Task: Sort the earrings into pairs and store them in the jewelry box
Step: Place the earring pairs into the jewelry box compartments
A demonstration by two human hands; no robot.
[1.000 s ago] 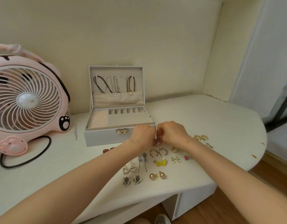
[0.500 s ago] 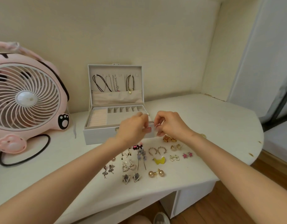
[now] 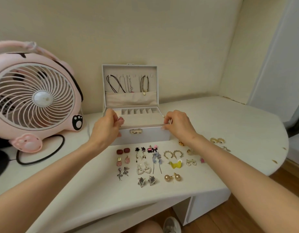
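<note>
The white jewelry box point(image 3: 145, 137) stands open on the white table, necklaces hanging in its lid and its beige tray bare. My left hand point(image 3: 106, 126) rests at the box's front left corner, pinching a small pink sparkly earring point(image 3: 119, 118). My right hand point(image 3: 179, 125) is at the front right corner with a matching pink earring point(image 3: 170, 121) between its fingers. In front of the box, several earring pairs lie in rows, among them red squares point(image 3: 123, 151), pearl hearts point(image 3: 143, 169), gold balls point(image 3: 172, 177) and grey triangles point(image 3: 146, 181).
A pink cat-shaped fan point(image 3: 34, 98) stands left of the box, its black cable point(image 3: 44, 157) looping over the table. Gold hoop earrings point(image 3: 217, 140) lie to the right of my right wrist. The table's rounded edge point(image 3: 280, 167) drops off to a wooden floor.
My hands were together in front of the box over the earrings. They rose to the box's rim and spread apart to its two front corners, each carrying one pink earring.
</note>
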